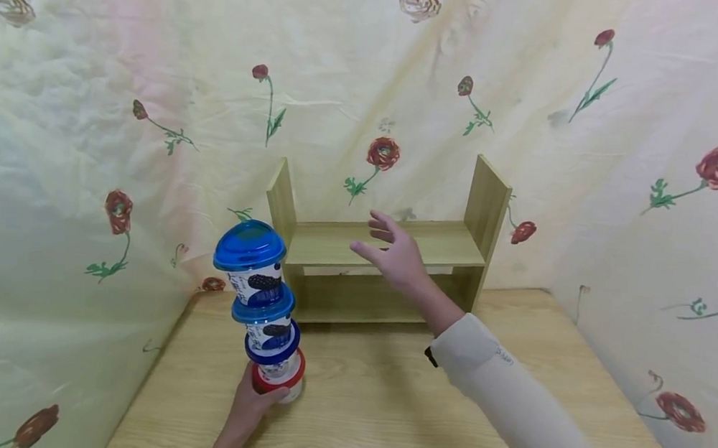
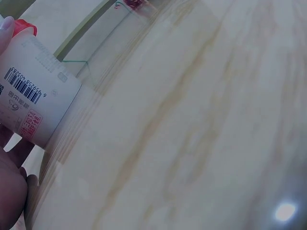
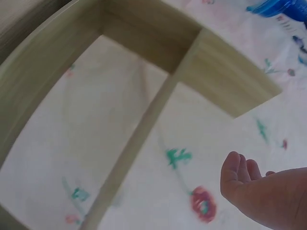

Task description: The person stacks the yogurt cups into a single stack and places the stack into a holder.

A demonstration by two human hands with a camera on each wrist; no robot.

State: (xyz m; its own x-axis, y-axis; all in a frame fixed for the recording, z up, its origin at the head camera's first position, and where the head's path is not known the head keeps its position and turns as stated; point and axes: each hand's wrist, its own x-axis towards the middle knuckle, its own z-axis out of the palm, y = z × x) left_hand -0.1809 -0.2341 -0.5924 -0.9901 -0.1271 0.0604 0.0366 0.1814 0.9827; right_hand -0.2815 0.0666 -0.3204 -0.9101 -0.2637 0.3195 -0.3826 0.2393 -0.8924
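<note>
A tilted stack of several plastic tubs stands at the left of the table, leaning left toward its top. Uppermost is a large tub with a bright blue lid (image 1: 250,244); below come a smaller blue-lidded tub (image 1: 269,336) and a dark blue rim (image 1: 272,355). My left hand (image 1: 251,402) grips the lowest tub, which has a red lid (image 1: 259,383), thumb across its front. In the left wrist view this white tub (image 2: 41,86) shows a barcode. My right hand (image 1: 398,256) reaches out before the shelf, fingers spread and holding nothing.
A two-level wooden shelf (image 1: 331,246) stands at the back of the wooden table (image 1: 444,420), with raised side panels. Right behind it hangs a flowered cloth (image 1: 336,56), which also covers both sides.
</note>
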